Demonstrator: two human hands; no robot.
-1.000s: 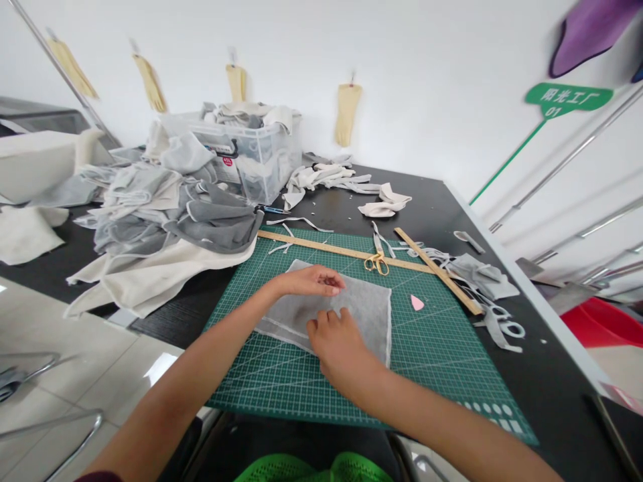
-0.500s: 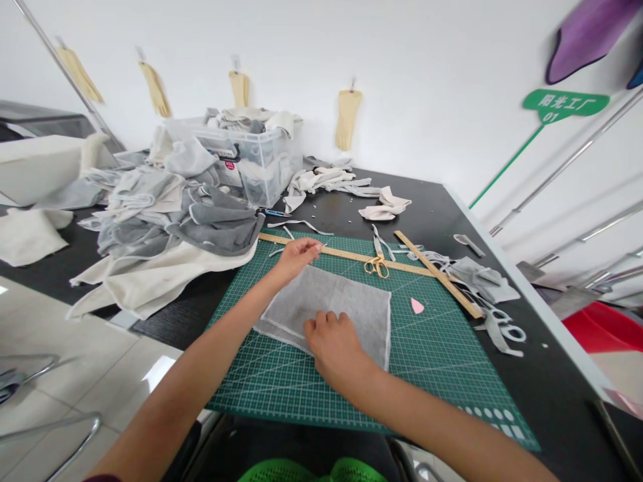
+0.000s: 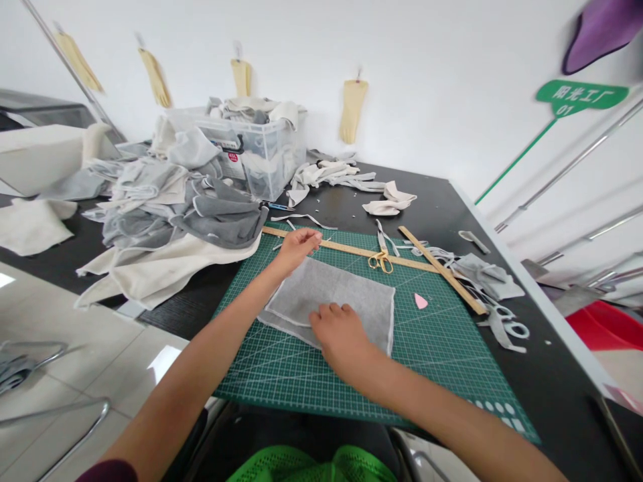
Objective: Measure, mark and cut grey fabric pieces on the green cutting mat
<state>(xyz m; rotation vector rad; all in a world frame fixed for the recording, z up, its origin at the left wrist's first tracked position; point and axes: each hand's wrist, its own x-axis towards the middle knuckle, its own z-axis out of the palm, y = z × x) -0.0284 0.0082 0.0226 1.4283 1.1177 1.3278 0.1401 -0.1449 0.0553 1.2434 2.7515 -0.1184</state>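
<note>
A folded grey cloth (image 3: 341,294) with pale stitched edges lies on the green cutting mat (image 3: 442,355), its upper layer set off from the lower one along the near edge. My right hand (image 3: 341,335) rests on the near part of it, fingers curled against the cloth by the upper layer's edge. Beyond the cloth's far left corner is my left hand (image 3: 300,248), thumb and fingertips pinched together close to a wooden ruler (image 3: 351,249); what they hold, if anything, is too small to make out. Gold-handled scissors (image 3: 380,260) lie across the ruler.
A second wooden ruler (image 3: 442,271), white-handled scissors (image 3: 515,328) and grey scraps (image 3: 482,274) lie at the right. Pink chalk (image 3: 420,301) is on the mat. Left stand piled cloths (image 3: 216,214) and a clear plastic box (image 3: 271,157).
The view has shifted slightly, moving the whole scene a little in the picture. Both hands keep nearly the same places, the right one still on the cloth and the left one still pinched.
</note>
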